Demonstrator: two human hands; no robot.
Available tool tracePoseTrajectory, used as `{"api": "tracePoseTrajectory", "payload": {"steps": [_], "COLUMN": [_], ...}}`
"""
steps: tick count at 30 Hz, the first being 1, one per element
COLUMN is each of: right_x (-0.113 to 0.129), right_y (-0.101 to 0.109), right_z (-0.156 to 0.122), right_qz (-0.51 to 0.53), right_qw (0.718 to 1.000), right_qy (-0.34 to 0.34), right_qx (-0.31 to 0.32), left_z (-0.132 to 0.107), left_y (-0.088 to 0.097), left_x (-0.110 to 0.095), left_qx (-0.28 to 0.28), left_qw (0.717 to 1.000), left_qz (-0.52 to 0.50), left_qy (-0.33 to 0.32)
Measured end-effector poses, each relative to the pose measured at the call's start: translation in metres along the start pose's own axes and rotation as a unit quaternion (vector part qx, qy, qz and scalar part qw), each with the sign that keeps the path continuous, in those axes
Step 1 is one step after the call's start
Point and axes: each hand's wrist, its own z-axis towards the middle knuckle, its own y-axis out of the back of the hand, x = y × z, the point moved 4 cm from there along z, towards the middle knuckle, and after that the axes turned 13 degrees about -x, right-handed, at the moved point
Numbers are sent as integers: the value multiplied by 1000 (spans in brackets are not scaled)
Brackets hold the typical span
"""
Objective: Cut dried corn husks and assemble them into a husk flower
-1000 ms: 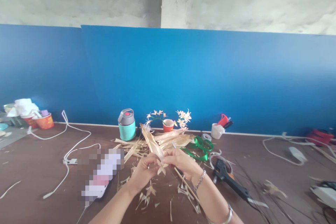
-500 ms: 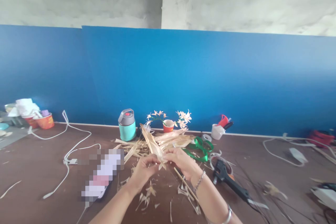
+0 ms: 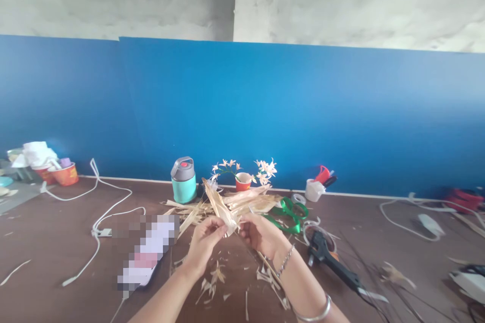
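My left hand (image 3: 202, 242) and my right hand (image 3: 259, 233) meet above the brown table (image 3: 56, 242), both pinched on a dried straw leaf strip (image 3: 219, 205) that points up and to the left. The fingers of each hand are closed around its lower end. Straw scraps (image 3: 212, 280) lie on the table beneath my hands. Behind them lies a pile of dried leaves (image 3: 242, 199).
A teal flask (image 3: 183, 179) and a red cup holding straw flowers (image 3: 243, 175) stand near the blue wall. Green ribbon (image 3: 290, 211), a black glue gun (image 3: 330, 257), a white cup (image 3: 313, 187), white cables (image 3: 99, 214) and paper cups (image 3: 62, 173) lie around.
Both hands have lifted slightly with the leaf strip. The small flower-shaped piece seen between them earlier is no longer visible.
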Motion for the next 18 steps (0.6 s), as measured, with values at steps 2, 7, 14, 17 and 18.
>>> {"api": "tracePoseTrajectory", "payload": {"steps": [2, 7, 14, 17, 18], "right_x": [-1, -7, -9, -8, -7], "right_y": [-1, -3, -6, -7, -7], "right_z": [1, 5, 4, 3, 2], "right_qz": [1, -8, -15, -19, -21], "right_qw": [1000, 1000, 999, 999, 999], "right_qy": [-6, 5, 40, 46, 49], "right_qx": [2, 3, 12, 11, 8], "left_z": [-1, -4, -5, -5, -5], "left_y": [-1, -4, -3, -3, -2], "left_x": [-1, -5, -7, -8, -8], "left_qx": [17, 6, -33, -40, -42], "left_qw": [999, 985, 969, 963, 962], "left_qz": [32, 118, 163, 174, 175], "left_qy": [-34, -125, -185, -200, -205]}}
